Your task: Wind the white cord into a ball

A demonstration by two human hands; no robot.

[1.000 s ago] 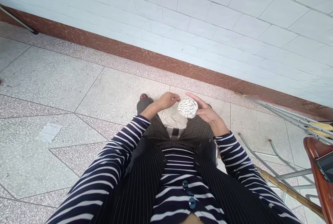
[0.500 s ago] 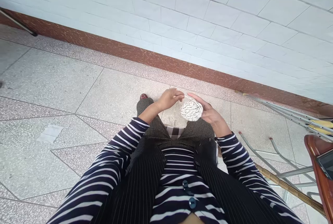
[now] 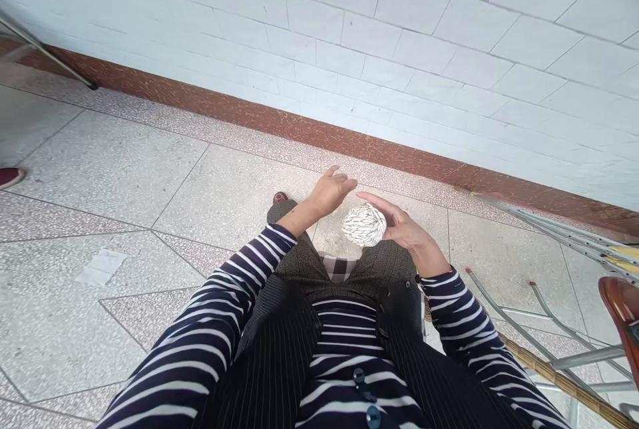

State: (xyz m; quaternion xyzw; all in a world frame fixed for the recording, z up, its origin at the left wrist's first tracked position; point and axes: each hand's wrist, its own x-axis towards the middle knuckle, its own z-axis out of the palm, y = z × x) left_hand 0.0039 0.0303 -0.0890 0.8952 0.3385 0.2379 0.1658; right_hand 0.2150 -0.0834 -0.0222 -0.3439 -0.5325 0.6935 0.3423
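My right hand (image 3: 407, 229) holds a ball of yarn (image 3: 364, 225), white with dark flecks, in front of my lap. The thumb and palm press against its right side, while the index finger reaches over its top. Just up and to the left of the ball is my left hand (image 3: 333, 192), back of the hand upward and fingers bent together. It appears to pinch the yarn's strand, which is too fine to make out clearly. A small gap separates its fingertips from the right index finger.
A tiled wall (image 3: 349, 50) with a brown skirting (image 3: 299, 121) runs ahead. Metal chair legs (image 3: 519, 329) and a bamboo-like pole (image 3: 554, 372) are at right, beside a brown seat edge (image 3: 616, 309). White paper (image 3: 102, 267) lies on the floor at left. Another person's shoe (image 3: 10, 177) shows at far left.
My left hand has rotated so its back faces up more, with the thumb side raised. The yarn ball stays in my right hand. The view has tilted slightly, and a shoe now shows at left.
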